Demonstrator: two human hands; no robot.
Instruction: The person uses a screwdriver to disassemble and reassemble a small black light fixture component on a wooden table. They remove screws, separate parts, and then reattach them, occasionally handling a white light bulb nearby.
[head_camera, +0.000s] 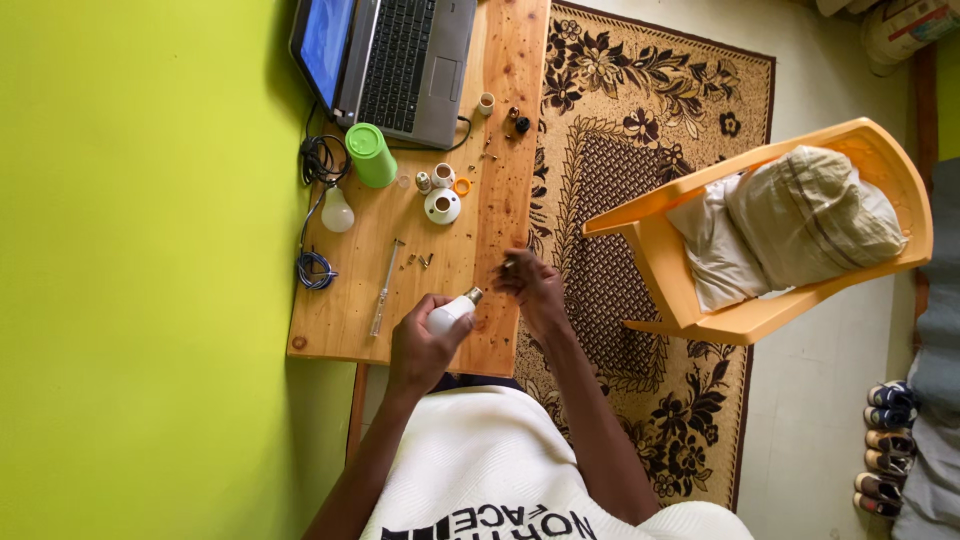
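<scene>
The left hand (422, 345) is curled tight round a white bulb (452, 311) w/ its metal end sticking out toward the right hand (530, 285), just over the near edge of the wood table (345, 310). The right hand is bent at the wrist, fingers pinched on sth tiny & too small to tell, v. close to the bulb's tip. Both arms reach up from the person's lap; a clear-handled screwdriver (384, 287) lies flat just left of the bulb.

one head-worn camera looks steeply down from well above, turned sideways, taking in the whole wooden bench (420, 270) along the green wall (140, 270), with the rug (640, 150) and orange chair (760, 240) beside it.
</scene>
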